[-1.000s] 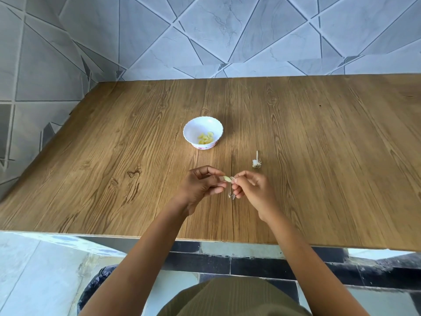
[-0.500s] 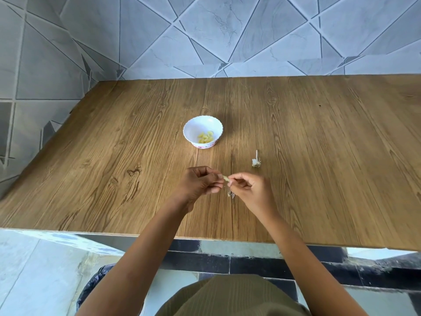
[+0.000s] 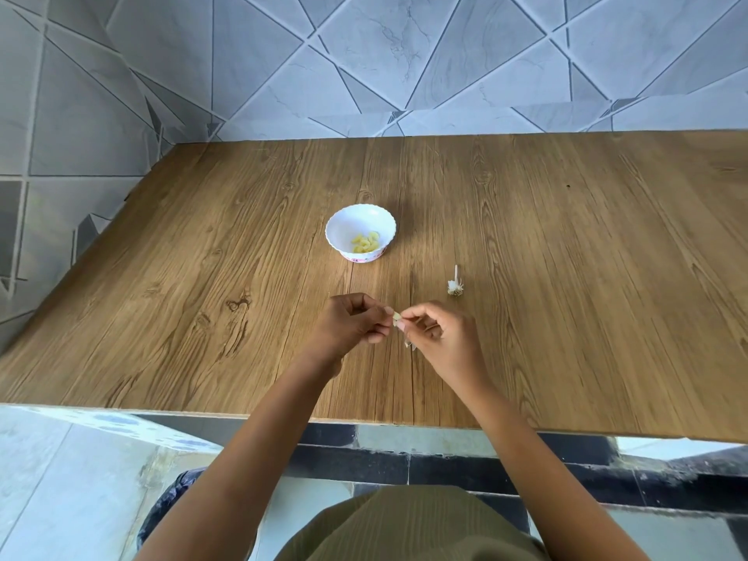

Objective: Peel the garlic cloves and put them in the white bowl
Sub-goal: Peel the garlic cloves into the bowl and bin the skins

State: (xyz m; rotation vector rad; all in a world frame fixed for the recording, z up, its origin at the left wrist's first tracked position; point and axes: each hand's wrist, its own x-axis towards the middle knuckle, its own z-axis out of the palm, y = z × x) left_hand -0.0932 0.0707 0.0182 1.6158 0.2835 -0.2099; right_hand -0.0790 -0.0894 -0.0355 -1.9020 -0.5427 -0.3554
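Starting nearest, an olive-green garment (image 3: 404, 528) is seen at the bottom edge, and both forearms are stretched out over the wooden worktop (image 3: 202, 317). A small garlic clove (image 3: 397, 316) is pinched between the fingertips of the left hand (image 3: 356, 321) and the right hand (image 3: 441, 338), each grip closed on it above the worktop. A shred of peel (image 3: 409, 344) is seen just beneath the right hand. Farther off to the right a bare garlic stem (image 3: 455, 286) is stood upright, and peeled cloves (image 3: 366, 242) are held in the white bowl (image 3: 346, 222).

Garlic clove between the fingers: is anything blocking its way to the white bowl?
Nothing visible. Bare table lies between the clove and the bowl; the garlic stub sits off to the right, clear of that path.
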